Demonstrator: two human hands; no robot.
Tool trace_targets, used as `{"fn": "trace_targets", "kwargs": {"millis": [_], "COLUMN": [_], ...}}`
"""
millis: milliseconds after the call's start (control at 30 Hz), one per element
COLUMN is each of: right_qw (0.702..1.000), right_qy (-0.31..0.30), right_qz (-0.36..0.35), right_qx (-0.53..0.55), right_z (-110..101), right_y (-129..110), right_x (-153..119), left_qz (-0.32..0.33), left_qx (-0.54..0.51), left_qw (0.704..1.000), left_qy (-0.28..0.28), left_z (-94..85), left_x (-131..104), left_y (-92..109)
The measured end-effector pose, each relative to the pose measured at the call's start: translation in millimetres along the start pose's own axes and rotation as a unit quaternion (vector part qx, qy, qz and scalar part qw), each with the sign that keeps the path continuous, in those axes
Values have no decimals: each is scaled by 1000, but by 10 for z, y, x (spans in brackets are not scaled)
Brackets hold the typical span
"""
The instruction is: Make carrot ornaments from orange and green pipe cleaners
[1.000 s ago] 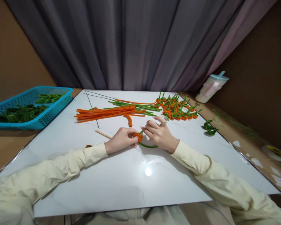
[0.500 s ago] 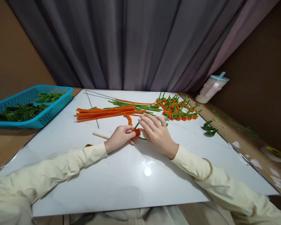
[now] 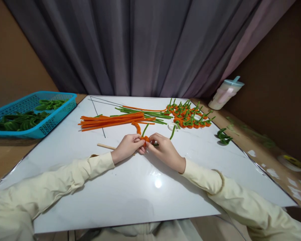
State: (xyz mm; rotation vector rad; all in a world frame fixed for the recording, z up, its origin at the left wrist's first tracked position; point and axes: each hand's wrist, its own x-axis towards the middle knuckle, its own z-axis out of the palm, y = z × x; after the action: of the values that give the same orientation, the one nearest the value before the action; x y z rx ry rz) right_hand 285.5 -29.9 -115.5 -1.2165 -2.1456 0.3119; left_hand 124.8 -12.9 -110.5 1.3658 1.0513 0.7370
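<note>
Between my two hands, low over the white board, is a coil of orange pipe cleaner [image 3: 145, 139] with a green stem standing up from it. My left hand [image 3: 128, 146] pinches the coil from the left, its fingertips partly hidden. From the right, my right hand [image 3: 166, 149] is closed with thumb and fingers at the coil's edge. A curved orange pipe cleaner end [image 3: 135, 127] rises beyond my left fingers. A green pipe cleaner [image 3: 173, 132] sticks up behind my right hand. A thin wooden stick [image 3: 105, 146] lies beside my left hand.
Orange pipe cleaners [image 3: 110, 121] lie bundled over green ones [image 3: 145, 113]. Finished orange-and-green pieces [image 3: 188, 115] cluster at back right, near a white ring [image 3: 173, 126]. A blue basket [image 3: 43, 129] holds green coils. Green curls [image 3: 224, 136] and a tumbler [image 3: 225, 94] are at right.
My right hand has lowered and drawn its spread fingers in to the orange coil. The white ring and the upright green pieces now show. My left hand has kept its hold.
</note>
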Motion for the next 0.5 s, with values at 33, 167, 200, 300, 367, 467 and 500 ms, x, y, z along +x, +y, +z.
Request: {"fn": "trace_targets", "kwargs": {"millis": [33, 167, 200, 300, 367, 467, 500], "right_qw": [1000, 1000, 1000, 1000, 997, 977, 963], "right_qy": [-1, 6, 5, -2, 10, 69, 91], "right_qz": [3, -8, -11, -29, -69, -174, -210], "right_qx": [5, 9, 10, 7, -13, -101, -140], "right_z": [-4, -14, -12, 0, 1, -42, -69], "right_y": [-1, 6, 11, 36, 60, 100, 114], "right_x": [0, 2, 2, 5, 12, 31, 37], "left_qz": [-4, -4, 4, 48, 70, 63, 59], "left_qx": [8, 23, 28, 52, 55, -7, -49], "left_qw": [1000, 1000, 1000, 997, 996, 997, 996], "left_qy": [-1, -3, -5, -8, -8, -36, -52], "left_z": [2, -1, -3, -12, -24, -64, -87], "left_x": [-2, -18, -24, -47, -62, -65, -56], "left_y": [6, 12, 7, -21, -34, -21, -9]}}
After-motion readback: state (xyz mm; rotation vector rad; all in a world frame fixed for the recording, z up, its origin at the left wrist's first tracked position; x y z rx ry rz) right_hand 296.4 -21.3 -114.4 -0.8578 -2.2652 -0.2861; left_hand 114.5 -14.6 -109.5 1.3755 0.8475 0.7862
